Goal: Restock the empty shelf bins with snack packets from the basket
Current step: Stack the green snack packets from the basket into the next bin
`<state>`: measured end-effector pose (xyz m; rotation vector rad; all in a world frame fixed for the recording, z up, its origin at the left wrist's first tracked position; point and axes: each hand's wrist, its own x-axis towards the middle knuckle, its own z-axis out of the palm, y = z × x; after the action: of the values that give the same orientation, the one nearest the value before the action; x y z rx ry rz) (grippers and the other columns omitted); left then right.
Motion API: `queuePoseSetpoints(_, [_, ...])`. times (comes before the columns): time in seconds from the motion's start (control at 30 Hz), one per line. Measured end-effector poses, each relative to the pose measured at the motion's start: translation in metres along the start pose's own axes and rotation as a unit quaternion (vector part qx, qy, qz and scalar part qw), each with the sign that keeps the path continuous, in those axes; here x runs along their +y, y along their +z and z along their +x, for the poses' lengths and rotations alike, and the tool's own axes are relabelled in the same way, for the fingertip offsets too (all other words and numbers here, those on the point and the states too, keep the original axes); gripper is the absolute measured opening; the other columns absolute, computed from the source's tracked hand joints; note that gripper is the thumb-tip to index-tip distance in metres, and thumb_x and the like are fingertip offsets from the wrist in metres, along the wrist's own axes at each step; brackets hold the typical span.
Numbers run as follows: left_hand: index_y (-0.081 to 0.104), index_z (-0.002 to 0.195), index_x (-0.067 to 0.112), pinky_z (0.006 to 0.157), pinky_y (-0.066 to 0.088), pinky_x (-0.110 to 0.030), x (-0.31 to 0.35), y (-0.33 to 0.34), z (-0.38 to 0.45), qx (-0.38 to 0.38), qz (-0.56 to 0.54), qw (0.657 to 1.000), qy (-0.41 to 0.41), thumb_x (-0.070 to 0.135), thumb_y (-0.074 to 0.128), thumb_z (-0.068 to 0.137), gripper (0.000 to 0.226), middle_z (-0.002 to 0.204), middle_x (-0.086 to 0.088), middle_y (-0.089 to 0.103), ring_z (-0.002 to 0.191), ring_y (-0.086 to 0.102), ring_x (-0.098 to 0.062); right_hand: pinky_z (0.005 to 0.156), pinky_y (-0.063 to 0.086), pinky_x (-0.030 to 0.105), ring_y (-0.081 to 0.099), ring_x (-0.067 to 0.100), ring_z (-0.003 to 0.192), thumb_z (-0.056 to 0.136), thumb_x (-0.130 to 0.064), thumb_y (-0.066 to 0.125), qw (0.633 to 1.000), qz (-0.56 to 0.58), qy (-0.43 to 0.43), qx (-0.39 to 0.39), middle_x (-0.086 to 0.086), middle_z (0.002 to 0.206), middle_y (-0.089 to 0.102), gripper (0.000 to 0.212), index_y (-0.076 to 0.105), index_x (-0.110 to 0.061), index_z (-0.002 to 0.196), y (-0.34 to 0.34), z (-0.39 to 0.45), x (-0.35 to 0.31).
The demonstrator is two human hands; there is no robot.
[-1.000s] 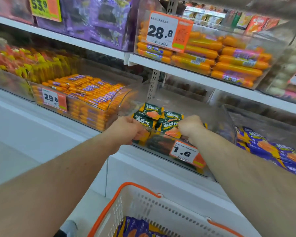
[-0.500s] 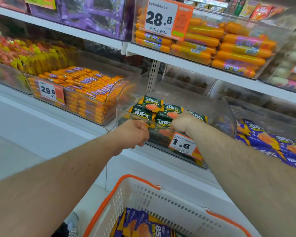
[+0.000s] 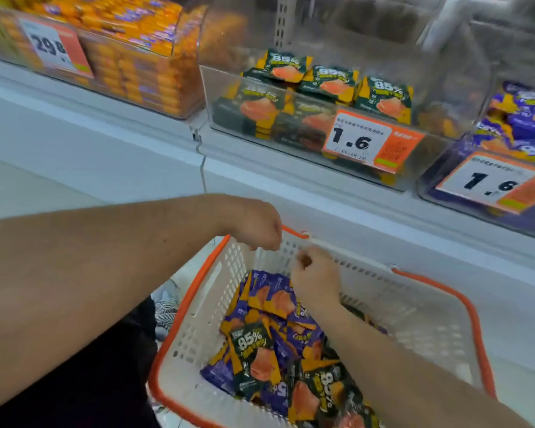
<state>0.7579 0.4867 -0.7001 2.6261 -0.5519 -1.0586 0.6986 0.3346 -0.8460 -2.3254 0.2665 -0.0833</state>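
Observation:
A white basket with an orange rim (image 3: 195, 307) sits low in front of the shelf and holds several purple and dark green snack packets (image 3: 254, 356). My left hand (image 3: 257, 225) hovers over the basket's far rim, fingers loosely curled, holding nothing. My right hand (image 3: 315, 276) hangs inside the basket above the purple packets, fingers curled, nothing visible in it. On the shelf above, a clear bin (image 3: 217, 97) with a 1.6 price tag holds several dark green packets (image 3: 380, 97).
Left of the green bin stands a clear bin of orange sticks (image 3: 136, 57) tagged 29.8. To the right, another clear bin holds purple packets (image 3: 519, 118) behind a 1.6 tag. The white shelf front (image 3: 291, 186) runs between the bins and the basket.
Both hands have left the green-packet bin and dropped down to the basket. The view has tilted downward, bringing the basket's contents into sight.

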Motion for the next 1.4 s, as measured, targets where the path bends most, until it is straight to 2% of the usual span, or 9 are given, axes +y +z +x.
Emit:
queuePoseSetpoints(0.1, [0.066,0.114,0.011,0.063,0.044,-0.025,0.002,0.012,0.006,-0.014,0.02,1.0,-0.011,0.029,0.054,0.096,0.028,0.105,-0.007,0.069,0.086,0.063,-0.02,0.055,0.039,0.03,0.046,0.017,0.057,0.093,-0.015,0.049,0.96,-0.078,0.17,-0.211,0.001,0.072,0.056,0.013,0.056,-0.017,0.083,0.036,-0.019,0.04])
queuePoseSetpoints(0.2, [0.066,0.118,0.017,0.074,0.047,-0.025,0.006,0.025,0.015,-0.036,0.038,0.999,-0.009,0.03,0.054,0.096,0.028,0.112,0.002,0.065,0.096,0.06,-0.015,0.048,0.031,0.029,0.034,0.018,0.048,0.094,-0.013,0.049,0.906,-0.087,0.277,-0.308,0.005,0.069,0.044,0.016,0.042,-0.021,0.083,0.062,-0.035,0.062])
queuePoseSetpoints(0.53, [0.062,0.124,0.016,0.086,0.043,-0.027,0.004,0.037,0.026,-0.085,0.064,0.994,-0.013,0.03,0.054,0.097,0.031,0.124,0.002,0.061,0.106,0.055,-0.016,0.044,0.031,0.027,0.05,0.022,0.065,0.088,-0.006,0.058,0.9,-0.147,0.268,-0.309,0.003,0.074,0.05,0.01,0.06,-0.011,0.097,0.079,-0.054,0.048])
queuePoseSetpoints(0.67, [0.062,0.125,0.017,0.094,0.046,-0.031,0.012,0.034,0.025,-0.064,0.067,0.996,0.002,0.03,0.054,0.096,0.032,0.126,0.002,0.06,0.11,0.056,-0.016,0.05,0.036,0.028,0.048,0.018,0.067,0.09,0.002,0.049,0.906,-0.081,0.249,-0.332,0.005,0.087,0.051,0.035,0.053,-0.016,0.119,0.048,-0.04,0.029])
queuePoseSetpoints(0.8, [0.06,0.127,0.014,0.087,0.049,-0.024,0.018,0.031,0.022,-0.012,0.058,0.998,-0.002,0.03,0.06,0.093,0.038,0.123,-0.003,0.062,0.105,0.06,-0.018,0.07,0.05,0.033,0.056,0.018,0.085,0.094,0.003,0.045,0.929,-0.058,0.212,-0.299,0.013,0.118,0.057,0.038,0.052,-0.009,0.13,0.0,-0.023,0.001])
queuePoseSetpoints(0.97, [0.041,0.136,0.001,0.045,0.039,-0.019,0.022,0.012,0.003,0.082,0.007,0.994,-0.069,0.038,0.069,0.088,0.068,0.119,-0.012,0.055,0.081,0.053,-0.019,0.06,0.052,0.027,0.055,0.007,0.059,0.091,0.008,0.042,0.973,0.043,0.134,-0.185,0.0,0.069,0.055,0.028,0.055,-0.014,0.079,-0.052,-0.003,-0.032])
queuePoseSetpoints(1.17, [0.053,0.125,0.02,0.085,0.055,-0.044,0.011,-0.004,-0.019,0.033,-0.192,0.979,-0.06,0.033,0.073,0.086,0.046,0.111,-0.004,0.06,0.106,0.063,-0.031,0.067,0.049,0.026,0.067,0.023,0.079,0.091,0.001,0.045,0.99,0.113,0.055,-0.07,0.005,0.088,0.072,0.028,0.065,-0.019,0.087,-0.105,0.016,-0.063])
queuePoseSetpoints(1.3, [0.063,0.108,0.02,0.072,0.059,-0.032,0.021,-0.019,-0.033,0.125,-0.357,0.924,0.059,0.012,0.066,0.091,0.019,0.095,0.0,0.068,0.083,0.064,-0.016,0.047,0.034,0.016,0.051,0.011,0.061,0.094,0.004,0.047,0.986,0.167,0.008,0.001,0.003,0.08,0.061,0.022,0.056,-0.016,0.098,-0.138,0.015,-0.091])
queuePoseSetpoints(1.4, [0.061,0.084,0.015,0.055,0.051,-0.026,0.033,-0.036,-0.044,0.221,-0.425,0.869,0.124,0.006,0.065,0.091,0.012,0.077,-0.001,0.067,0.065,0.063,-0.01,0.057,0.05,0.038,0.06,0.029,0.068,0.088,0.006,0.054,0.975,0.209,-0.024,0.072,0.016,0.081,0.063,0.038,0.048,-0.029,0.101,-0.156,0.018,-0.112])
